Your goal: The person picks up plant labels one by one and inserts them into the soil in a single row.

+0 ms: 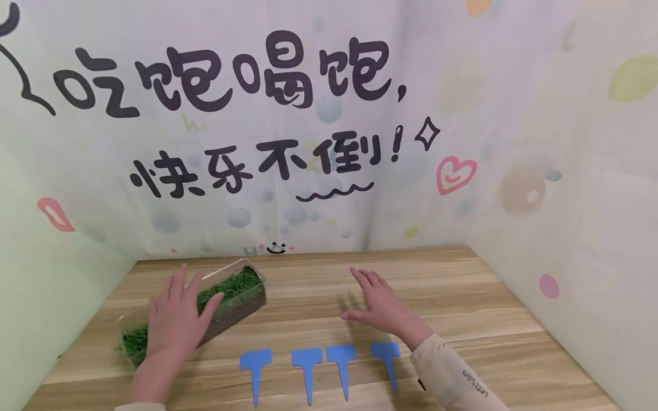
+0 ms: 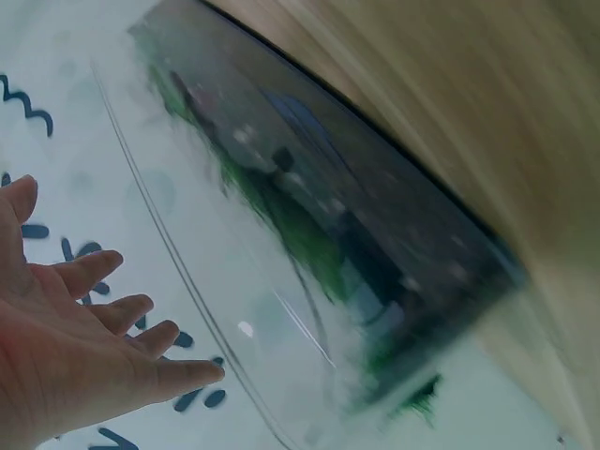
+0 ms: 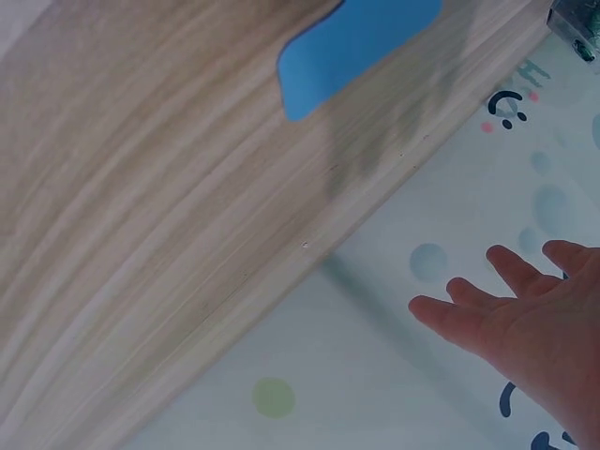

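Note:
Over a long clear plastic box (image 1: 244, 303) of dark soil and green grass (image 1: 235, 285), my left hand (image 1: 177, 322) spreads its fingers and covers the box's middle in the head view. The left wrist view shows that hand (image 2: 84, 347) apart from the box's clear upper rim. My right hand (image 1: 382, 308) hovers over the table with fingers extended and nothing in its grasp. Nearest to it are several blue T-shaped plant labels, lying in a row: a left one (image 1: 255, 361), two middle ones (image 1: 307, 358) and a right one (image 1: 385, 351).
The wood-grain table (image 1: 452, 297) backs onto a white printed wall sheet (image 1: 329, 228) with large black characters. Pale side walls (image 1: 606, 257) stand at left and right. The box lies slanted at the table's left, toward the back.

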Demonstrator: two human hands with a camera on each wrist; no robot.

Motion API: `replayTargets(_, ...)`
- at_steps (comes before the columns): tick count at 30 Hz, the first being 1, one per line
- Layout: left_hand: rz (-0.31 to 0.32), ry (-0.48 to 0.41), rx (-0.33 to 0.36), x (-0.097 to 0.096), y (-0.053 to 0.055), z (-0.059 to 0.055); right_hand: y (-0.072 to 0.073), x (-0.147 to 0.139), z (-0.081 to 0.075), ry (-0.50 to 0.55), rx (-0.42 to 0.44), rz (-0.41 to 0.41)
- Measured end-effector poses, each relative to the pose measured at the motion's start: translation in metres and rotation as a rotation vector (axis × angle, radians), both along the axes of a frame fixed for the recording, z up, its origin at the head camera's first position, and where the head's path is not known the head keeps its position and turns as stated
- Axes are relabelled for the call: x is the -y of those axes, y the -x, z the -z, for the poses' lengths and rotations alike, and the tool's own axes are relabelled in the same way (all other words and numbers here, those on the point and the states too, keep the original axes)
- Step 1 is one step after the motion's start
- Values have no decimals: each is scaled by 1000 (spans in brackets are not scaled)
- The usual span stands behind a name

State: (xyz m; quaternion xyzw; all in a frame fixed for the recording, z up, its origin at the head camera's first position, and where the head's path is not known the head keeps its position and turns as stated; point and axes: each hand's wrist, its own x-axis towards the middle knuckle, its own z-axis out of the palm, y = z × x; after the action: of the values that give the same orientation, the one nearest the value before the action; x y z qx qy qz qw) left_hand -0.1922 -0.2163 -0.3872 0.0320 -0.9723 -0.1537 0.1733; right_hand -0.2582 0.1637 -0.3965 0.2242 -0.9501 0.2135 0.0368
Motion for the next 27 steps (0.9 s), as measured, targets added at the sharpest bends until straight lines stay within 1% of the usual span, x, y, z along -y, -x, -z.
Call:
replayTargets(6,-23,-9,-19,25,-7,6,0,-2,1,16,3,3)
replayTargets(14,-57,-15,5,58,-17,15,-1,-3,1,9,9,8)
replayTargets(16,-67,-19,5,64,-19,18,-1,-4,1,11,8,9)
replayTargets(19,-88,-36,25,70,-22,20,-2,-4,1,15,11,9)
replayTargets(20,-95,-49,39,71,-23,21,-2,-4,1,16,11,8)
replayTargets(22,-120,-81,92,74,-24,21,-2,-4,1,16,9,6)
replayTargets(27,-198,-169,268,81,-26,20,-2,-5,2,18,6,7)
